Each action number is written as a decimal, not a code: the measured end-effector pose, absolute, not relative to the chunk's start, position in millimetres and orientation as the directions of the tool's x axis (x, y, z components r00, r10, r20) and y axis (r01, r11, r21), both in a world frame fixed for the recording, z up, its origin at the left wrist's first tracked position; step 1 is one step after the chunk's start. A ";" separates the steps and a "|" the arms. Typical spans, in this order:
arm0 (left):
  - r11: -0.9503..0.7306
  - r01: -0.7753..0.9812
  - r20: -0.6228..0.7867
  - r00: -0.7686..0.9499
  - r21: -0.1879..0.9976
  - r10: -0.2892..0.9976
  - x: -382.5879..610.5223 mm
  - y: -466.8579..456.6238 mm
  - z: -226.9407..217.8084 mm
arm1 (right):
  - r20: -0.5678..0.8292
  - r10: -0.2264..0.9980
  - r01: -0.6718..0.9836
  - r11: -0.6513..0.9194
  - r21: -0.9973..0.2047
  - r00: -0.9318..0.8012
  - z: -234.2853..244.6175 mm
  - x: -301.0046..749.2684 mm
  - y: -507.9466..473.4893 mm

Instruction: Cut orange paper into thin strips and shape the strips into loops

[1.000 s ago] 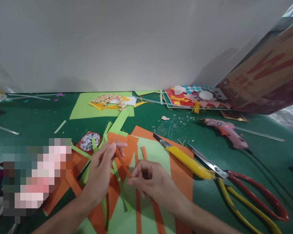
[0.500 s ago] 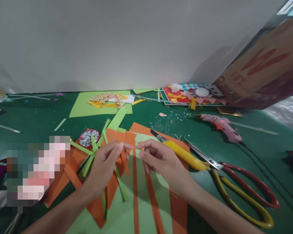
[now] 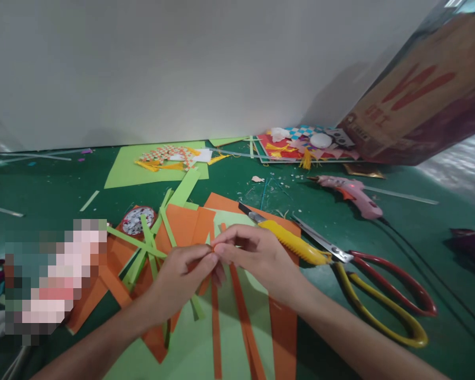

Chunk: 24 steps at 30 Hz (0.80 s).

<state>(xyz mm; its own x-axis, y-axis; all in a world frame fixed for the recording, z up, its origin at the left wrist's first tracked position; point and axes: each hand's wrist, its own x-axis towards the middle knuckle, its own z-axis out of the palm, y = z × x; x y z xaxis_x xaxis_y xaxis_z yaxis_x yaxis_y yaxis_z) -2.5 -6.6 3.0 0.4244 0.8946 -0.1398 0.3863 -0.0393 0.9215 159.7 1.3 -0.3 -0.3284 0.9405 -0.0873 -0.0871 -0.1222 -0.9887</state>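
Note:
My left hand [image 3: 180, 282] and my right hand [image 3: 257, 256] meet fingertip to fingertip over a pile of cut paper on the green mat. Both pinch the top end of a thin orange paper strip [image 3: 216, 316], which hangs down toward me. More orange strips [image 3: 243, 316] lie on a light green sheet [image 3: 198, 348] beneath my hands. Green strips [image 3: 142, 248] cross over orange paper [image 3: 184, 224] just left of my left hand. A yellow utility knife [image 3: 288, 241] lies right behind my right hand.
Large scissors [image 3: 380, 285] with red and yellow handles lie right of the knife. A pink glue gun [image 3: 350, 192] rests further back right. A tub of googly eyes [image 3: 135, 220], woven paper crafts [image 3: 166, 157] [image 3: 309, 145] and a cardboard box [image 3: 423, 100] stand behind.
My right hand rose from the lower end of the strip and came left to meet my left hand; both now pinch the strip's top end together.

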 end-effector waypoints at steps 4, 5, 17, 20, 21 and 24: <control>-0.027 0.361 -0.145 0.439 0.932 0.887 -3.2 -7.4 4.2 | -0.101 0.925 -0.113 -0.151 -0.982 -0.366 1.5 160.6 0.9; -0.007 0.333 -0.154 0.454 0.943 0.877 -4.0 -7.2 4.3 | -0.095 0.914 -0.146 -0.165 -0.975 -0.393 2.0 160.7 0.7; 0.200 0.047 -0.197 0.478 0.979 0.856 -10.3 -2.6 -2.3 | -0.075 0.896 -0.201 -0.179 -0.963 -0.437 5.7 160.8 -0.5; 0.197 0.060 -0.203 0.462 0.979 0.864 -9.4 -3.0 -1.9 | -0.078 0.905 -0.174 -0.164 -0.971 -0.418 6.3 160.2 -0.9; 0.194 0.065 -0.202 0.460 0.979 0.864 -9.2 -3.1 -1.7 | -0.079 0.906 -0.172 -0.164 -0.971 -0.417 6.3 160.1 -1.1; 0.176 0.072 -0.189 0.457 0.982 0.869 -8.8 -3.1 -0.4 | -0.069 0.905 -0.183 -0.158 -0.970 -0.419 6.0 160.2 -1.3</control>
